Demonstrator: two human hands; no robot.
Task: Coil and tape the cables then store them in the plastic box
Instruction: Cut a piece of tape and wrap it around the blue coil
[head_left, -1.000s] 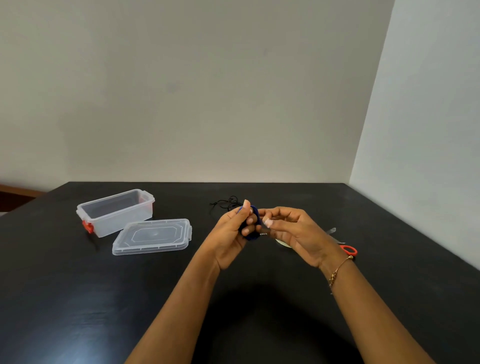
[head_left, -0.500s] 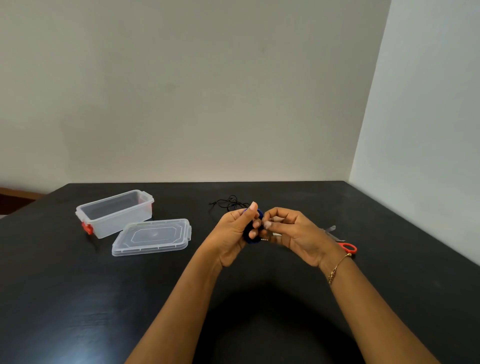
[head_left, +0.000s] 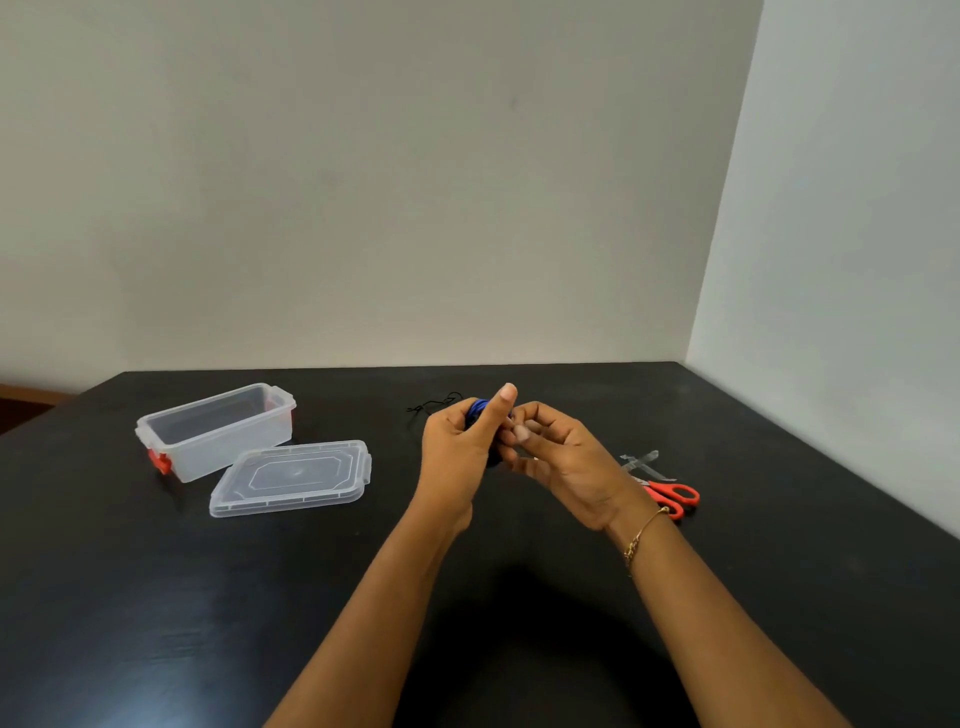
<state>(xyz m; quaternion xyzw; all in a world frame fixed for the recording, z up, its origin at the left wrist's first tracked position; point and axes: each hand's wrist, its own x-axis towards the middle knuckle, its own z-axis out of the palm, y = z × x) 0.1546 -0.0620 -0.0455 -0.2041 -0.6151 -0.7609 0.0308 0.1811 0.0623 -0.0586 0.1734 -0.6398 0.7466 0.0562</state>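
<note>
Left thumb now sticks up higher; your left hand (head_left: 457, 447) stays clamped on the blue cable coil (head_left: 475, 408) above mid-table. Right hand (head_left: 561, 457) fingertips pinch at it, likely pressing tape. Plastic box (head_left: 218, 431) sits open, far left, lid (head_left: 293, 478) beside it.

1. Storage box (head_left: 218, 431) and its lid (head_left: 293, 477): on the table (head_left: 130, 597), well left of the fingers (head_left: 519, 434).
2. Lid: just before the box.
3. Loose cable (head_left: 434, 404): just behind the fingers.
4. Scissors (head_left: 662, 483): right of them.
</note>
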